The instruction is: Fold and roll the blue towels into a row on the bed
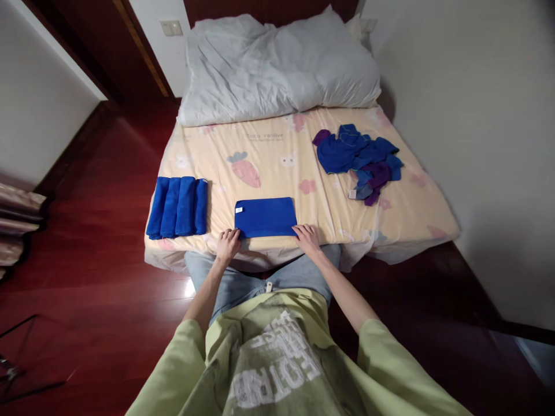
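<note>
A blue towel (265, 218), folded into a flat rectangle, lies at the front edge of the bed, with a small white label at its left end. My left hand (228, 244) has its fingers closed on the towel's near left corner. At the near right corner, my right hand (306, 238) pinches the same towel. To the left, several rolled blue towels (177, 207) lie side by side. A loose heap of crumpled blue and purple cloths (358, 156) sits farther back on the right.
The bed (264, 144) has a cream sheet printed with carrots and rabbits. White pillows (281, 69) lie across its head end. A wall (468, 144) stands on the right. On the dark red floor at lower left are thin black stand legs (32, 393).
</note>
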